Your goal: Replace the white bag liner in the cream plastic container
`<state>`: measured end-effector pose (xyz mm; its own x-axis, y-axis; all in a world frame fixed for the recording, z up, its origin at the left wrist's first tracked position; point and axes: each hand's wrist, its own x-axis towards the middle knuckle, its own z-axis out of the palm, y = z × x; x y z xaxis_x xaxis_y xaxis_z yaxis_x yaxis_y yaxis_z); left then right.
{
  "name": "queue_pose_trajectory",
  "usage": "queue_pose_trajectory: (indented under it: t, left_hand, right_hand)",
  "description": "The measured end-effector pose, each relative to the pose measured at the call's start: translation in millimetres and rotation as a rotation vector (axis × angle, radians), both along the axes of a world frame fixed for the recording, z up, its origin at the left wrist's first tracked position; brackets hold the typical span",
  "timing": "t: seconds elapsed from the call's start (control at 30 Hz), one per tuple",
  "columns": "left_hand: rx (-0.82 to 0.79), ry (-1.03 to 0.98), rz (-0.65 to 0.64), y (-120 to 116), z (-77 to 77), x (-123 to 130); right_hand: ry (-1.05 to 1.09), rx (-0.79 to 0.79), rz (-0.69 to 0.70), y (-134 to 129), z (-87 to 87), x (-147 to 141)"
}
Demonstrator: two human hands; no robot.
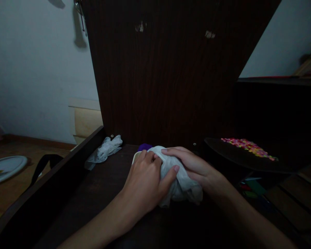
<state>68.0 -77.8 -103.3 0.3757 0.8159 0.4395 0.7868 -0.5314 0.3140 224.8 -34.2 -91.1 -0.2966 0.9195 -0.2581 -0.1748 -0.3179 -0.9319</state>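
A crumpled whitish bag (180, 183), thin and soft-looking, is bunched between both hands over the dark wooden surface. My left hand (146, 180) lies across its left side with bent fingers and the thumb pressed on it. Wrapped round the right side and top of the bag is my right hand (191, 164), its thumb along the upper edge. Behind the left fingers show a purple item (144, 147) and the pale rim of a container (135, 157). What the bag holds, if anything, is hidden.
Crumpled clear plastic (109, 148) lies at the surface's left back, beside a raised side board (57, 180). A tall dark panel (160, 79) stands behind. Colourful small pieces (248, 147) cover part of a dark shelf at right. A white round lid or plate (9, 167) is at far left.
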Motion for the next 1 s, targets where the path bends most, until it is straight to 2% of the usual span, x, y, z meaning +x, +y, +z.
queue_pose_trajectory:
  t: [0.1, 0.2, 0.47, 0.57, 0.7, 0.83, 1.0]
  left_hand:
    - [0.031, 0.049, 0.07, 0.3, 0.8, 4.6]
    - [0.021, 0.052, 0.07, -0.8, 2.0, 8.4]
    - [-0.076, -0.166, -0.026, 3.1, 1.0, 16.5]
    - [-0.1, -0.239, -0.074, 5.7, -1.0, 14.9]
    - [-0.177, -0.332, -0.137, 7.0, -7.0, 15.1]
    - [-0.316, -0.539, -0.177, 9.5, -12.0, 21.9]
    - [-0.602, -0.932, -0.272, 8.7, -10.5, 34.4]
  right_hand:
    - [0.02, -0.065, -0.117, -2.8, -2.4, -0.8]
    - [0.023, -0.036, -0.181, -4.0, -4.2, -2.1]
    - [0.218, -0.082, 0.06, -16.4, 9.3, -10.0]
    - [0.208, -0.018, 0.057, -15.0, 9.9, -9.3]
    - [0.057, 0.116, 0.049, -8.5, 7.6, -8.3]
    - [-0.022, 0.145, 0.067, -1.1, 6.4, -5.2]
    - [-0.087, 0.156, 0.088, 7.2, 3.1, 3.9]
